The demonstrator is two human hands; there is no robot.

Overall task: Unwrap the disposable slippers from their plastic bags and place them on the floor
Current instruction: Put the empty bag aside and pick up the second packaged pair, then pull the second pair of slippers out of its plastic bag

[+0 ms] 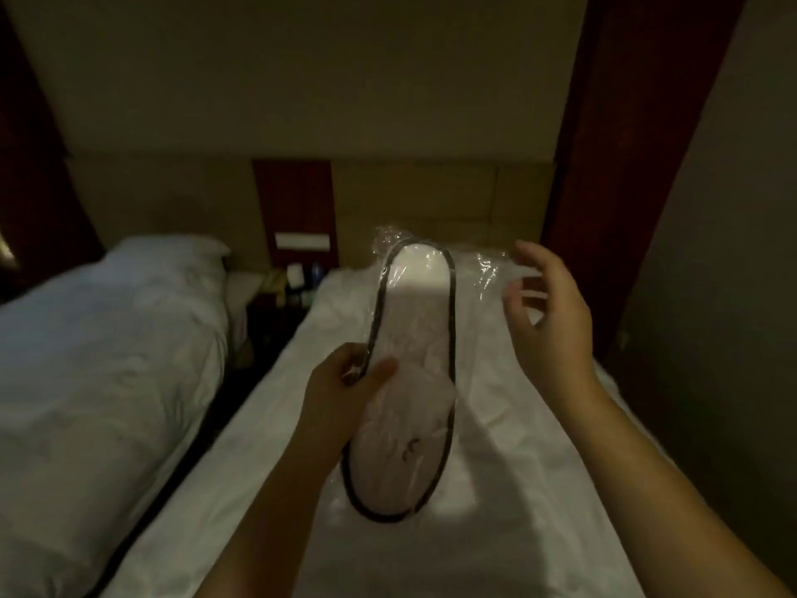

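A white disposable slipper (pixel 409 381) with black edging is held above the bed, still inside a clear plastic bag (pixel 485 269) that crinkles around its far end. My left hand (pixel 345 381) grips the slipper's left edge through the plastic, near its middle. To the right of the slipper, my right hand (pixel 547 312) is raised with its fingers spread, at the loose edge of the bag. I cannot tell whether those fingers pinch the plastic. Whether a second slipper lies behind the first is hidden.
I stand over a bed with a white sheet (pixel 517 446). A second white bed (pixel 108 360) lies to the left across a narrow dark gap. A nightstand (pixel 284 291) with small items sits between the headboards. A dark wall panel (pixel 625 166) rises at right.
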